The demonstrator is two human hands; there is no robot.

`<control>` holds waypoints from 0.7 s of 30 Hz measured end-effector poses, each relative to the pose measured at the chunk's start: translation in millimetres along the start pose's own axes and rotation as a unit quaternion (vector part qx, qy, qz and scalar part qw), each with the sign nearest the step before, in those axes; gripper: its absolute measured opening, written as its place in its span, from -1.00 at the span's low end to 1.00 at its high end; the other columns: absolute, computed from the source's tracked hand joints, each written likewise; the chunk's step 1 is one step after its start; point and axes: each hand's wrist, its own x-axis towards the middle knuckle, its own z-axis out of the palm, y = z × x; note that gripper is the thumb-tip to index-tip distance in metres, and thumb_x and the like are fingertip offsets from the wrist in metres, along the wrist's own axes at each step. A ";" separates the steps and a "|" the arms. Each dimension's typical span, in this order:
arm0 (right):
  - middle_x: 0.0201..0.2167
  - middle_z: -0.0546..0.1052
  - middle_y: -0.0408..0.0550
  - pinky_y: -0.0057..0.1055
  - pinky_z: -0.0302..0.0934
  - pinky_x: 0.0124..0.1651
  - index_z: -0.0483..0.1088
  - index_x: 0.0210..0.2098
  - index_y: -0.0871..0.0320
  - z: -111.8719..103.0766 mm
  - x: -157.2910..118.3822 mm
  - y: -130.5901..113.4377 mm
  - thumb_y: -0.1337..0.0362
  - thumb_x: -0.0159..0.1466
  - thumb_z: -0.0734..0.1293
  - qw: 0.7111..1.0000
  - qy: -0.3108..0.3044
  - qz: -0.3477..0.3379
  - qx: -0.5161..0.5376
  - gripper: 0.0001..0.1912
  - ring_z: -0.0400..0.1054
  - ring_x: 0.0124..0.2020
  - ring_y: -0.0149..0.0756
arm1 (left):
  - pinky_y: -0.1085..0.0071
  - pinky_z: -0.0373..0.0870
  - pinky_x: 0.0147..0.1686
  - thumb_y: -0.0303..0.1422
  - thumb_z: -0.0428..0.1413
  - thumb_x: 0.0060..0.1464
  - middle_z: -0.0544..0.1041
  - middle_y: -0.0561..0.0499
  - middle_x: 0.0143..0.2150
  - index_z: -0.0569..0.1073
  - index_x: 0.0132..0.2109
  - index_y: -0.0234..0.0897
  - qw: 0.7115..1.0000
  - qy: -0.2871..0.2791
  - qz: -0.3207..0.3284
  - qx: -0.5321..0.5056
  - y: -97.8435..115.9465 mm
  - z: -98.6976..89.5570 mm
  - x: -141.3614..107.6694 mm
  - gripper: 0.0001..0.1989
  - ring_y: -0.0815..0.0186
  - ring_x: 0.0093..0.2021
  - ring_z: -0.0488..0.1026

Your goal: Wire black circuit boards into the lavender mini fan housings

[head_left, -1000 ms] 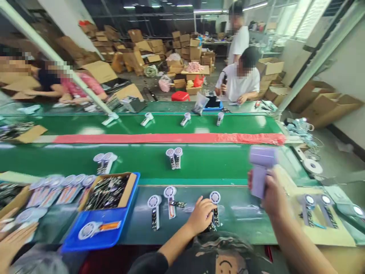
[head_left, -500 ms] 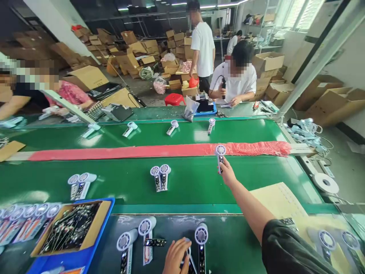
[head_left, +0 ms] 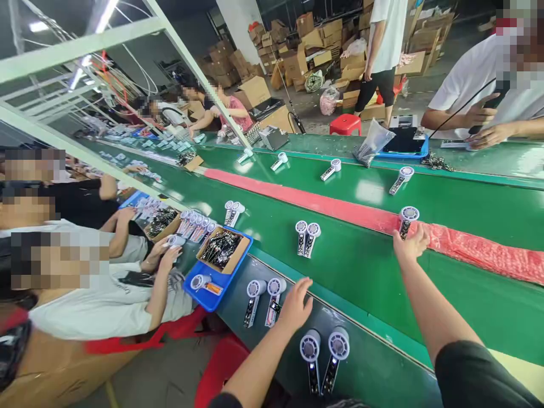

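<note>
Worn on the person's head, facing forward and down across a green conveyor belt (head_left: 361, 306). Rolled sideways, with the belt slanting from upper left to lower right. Close above the left hand (head_left: 295, 306) and right hand (head_left: 408, 242), yet wide enough for stacked cardboard boxes (head_left: 314, 39) far off along the top edge, and seated workers (head_left: 85, 272) along the left side.

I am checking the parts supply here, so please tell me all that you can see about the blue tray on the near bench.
The blue tray looks like moulded plastic: rectangular, with low walls, lying flat on the dark green bench. A brown cardboard box sits in its far part, filled with a tangle of thin dark parts. In its near part lies one white fan with an orange strip. No hand touches the tray.
</note>
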 end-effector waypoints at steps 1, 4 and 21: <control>0.29 0.02 0.32 0.24 -0.22 0.30 0.04 0.27 0.20 -3.1 -17.9 4.8 0.14 0.08 0.33 1.000 0.001 -0.017 -0.005 -0.20 -0.19 0.37 0.21 | 0.13 0.11 0.36 -0.48 0.01 0.12 0.29 -0.19 0.33 0.32 0.26 -0.28 1.000 0.007 -0.019 0.004 1.4 -2.9 23.2 -0.47 0.15 0.36 0.20; 0.18 0.21 0.23 0.12 -0.06 0.32 0.23 0.12 0.17 -15.6 -94.5 33.3 0.09 0.05 0.31 0.995 -0.045 -0.084 0.003 -0.34 0.00 0.30 0.11 | 0.01 0.06 0.35 -0.36 0.15 0.10 0.04 -0.31 0.44 0.23 0.31 -0.30 0.995 0.019 -0.095 0.015 4.5 -6.3 87.7 -0.36 -0.07 0.42 0.05; -0.02 0.44 0.07 -0.03 0.32 0.05 0.25 0.12 0.05 -44.6 -277.2 8.5 -0.10 0.10 0.39 0.919 -0.291 0.005 0.267 -0.33 0.42 -0.08 -0.08 | 0.21 0.35 0.15 -0.38 0.10 0.09 0.43 -0.21 0.15 0.36 0.17 -0.28 0.991 0.013 0.040 -0.129 46.5 -6.4 5.3 -0.53 0.12 0.18 0.40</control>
